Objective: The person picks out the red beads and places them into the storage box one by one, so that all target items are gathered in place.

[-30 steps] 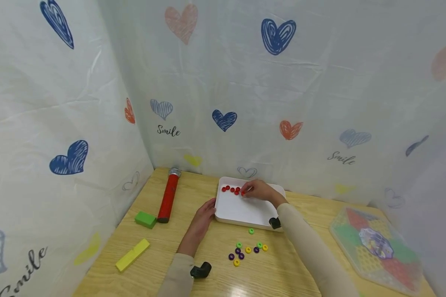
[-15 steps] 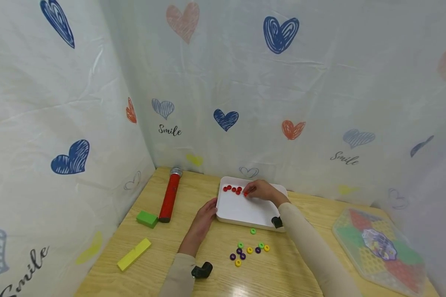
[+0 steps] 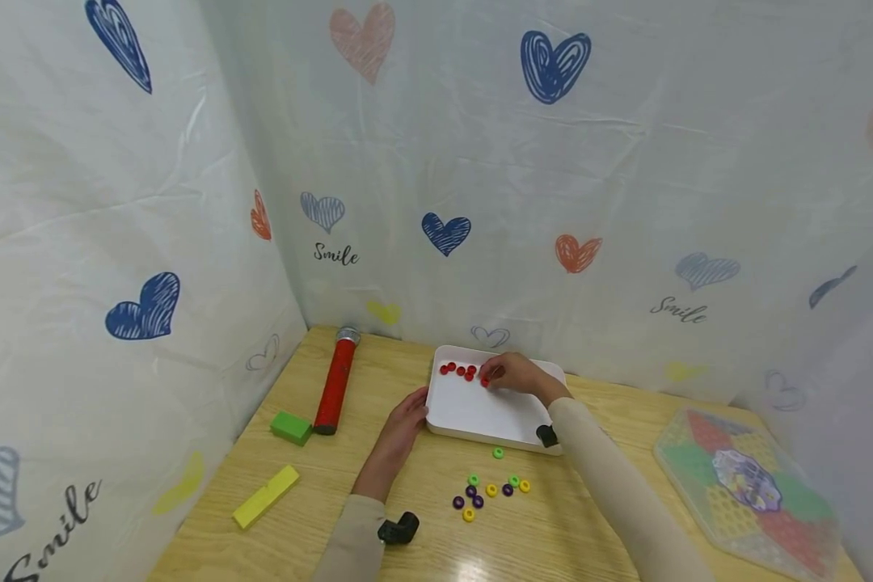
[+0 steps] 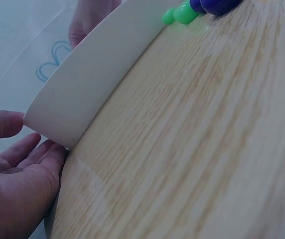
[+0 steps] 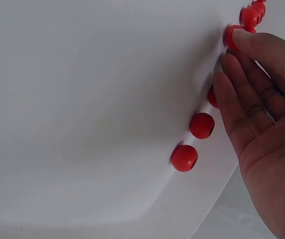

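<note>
A white tray [image 3: 480, 410] lies at the back of the table, with a row of red beads [image 3: 461, 371] along its far side. My right hand [image 3: 512, 373] reaches over the tray and pinches one red bead [image 5: 233, 38] between thumb and forefinger, low over the tray floor at the right end of the row. Other round red beads [image 5: 184, 158] with holes show beside the fingers in the right wrist view. At the tray's left side my left hand [image 3: 402, 420] holds the edge, its thumb [image 4: 5, 123] on the rim corner and its fingers against the lower wall.
In front of the tray lie loose green [image 3: 498, 453], yellow [image 3: 469, 515] and purple beads [image 3: 458, 502]. On the left are a red tube [image 3: 336, 386], a green block [image 3: 291, 428] and a yellow block [image 3: 265, 496]. A clear lidded box [image 3: 749, 493] sits right. Printed curtains stand behind.
My right hand and its red bead have shifted slightly right, away from the row. My left hand stays at the tray's edge. The head view has drifted a little.
</note>
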A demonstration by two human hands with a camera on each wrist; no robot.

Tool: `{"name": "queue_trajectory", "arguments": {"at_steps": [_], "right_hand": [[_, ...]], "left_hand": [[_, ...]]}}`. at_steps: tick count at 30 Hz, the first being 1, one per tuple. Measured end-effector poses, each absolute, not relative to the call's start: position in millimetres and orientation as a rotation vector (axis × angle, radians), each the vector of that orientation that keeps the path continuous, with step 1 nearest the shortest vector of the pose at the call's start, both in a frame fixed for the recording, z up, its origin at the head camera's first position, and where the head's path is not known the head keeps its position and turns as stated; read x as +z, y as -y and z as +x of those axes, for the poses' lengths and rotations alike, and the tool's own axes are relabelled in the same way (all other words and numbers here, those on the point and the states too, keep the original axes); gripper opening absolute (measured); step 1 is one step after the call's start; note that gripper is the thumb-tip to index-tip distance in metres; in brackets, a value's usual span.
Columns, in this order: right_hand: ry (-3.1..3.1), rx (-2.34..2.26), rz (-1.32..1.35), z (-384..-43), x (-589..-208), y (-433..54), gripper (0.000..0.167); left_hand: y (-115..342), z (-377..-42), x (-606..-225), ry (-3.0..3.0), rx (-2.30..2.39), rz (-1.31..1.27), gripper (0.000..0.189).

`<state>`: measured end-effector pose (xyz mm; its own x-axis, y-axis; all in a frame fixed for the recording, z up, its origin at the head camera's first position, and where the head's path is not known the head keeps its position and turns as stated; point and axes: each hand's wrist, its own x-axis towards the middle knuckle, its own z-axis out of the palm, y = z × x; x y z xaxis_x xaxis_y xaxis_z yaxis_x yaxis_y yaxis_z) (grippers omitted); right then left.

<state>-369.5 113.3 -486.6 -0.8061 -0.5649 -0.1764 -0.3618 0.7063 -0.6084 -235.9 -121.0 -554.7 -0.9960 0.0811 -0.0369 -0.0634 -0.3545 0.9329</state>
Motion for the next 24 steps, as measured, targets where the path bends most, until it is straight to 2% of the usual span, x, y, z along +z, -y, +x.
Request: {"name": "queue_trajectory", "arguments": {"at_steps": [5,13,18,24], "right_hand": [[-2.580,-0.805,-0.703,-358.3,-483.1,-124.8,0.026],[-2.651,-0.792,-0.764,-340.4,-478.6,-136.8,0.025],[-2.637,-0.841,-0.863,-320.9,-475.7,-135.7,0.033],[-2.661,-0.843,-0.826,-287.0,-463.4,-135.9,0.046]], "left_hand": [[118.4,-236.4,-555.1,-1.718,2.500,0.011,0.049],[129.5,-247.6,-560.3,-1.737,2.492,-0.010,0.047],[145.2,-253.8,-563.7,-1.646,2.573,-0.052,0.046],[160.9,-257.6,-562.4,-1.594,2.621,-0.091,0.047]]}}
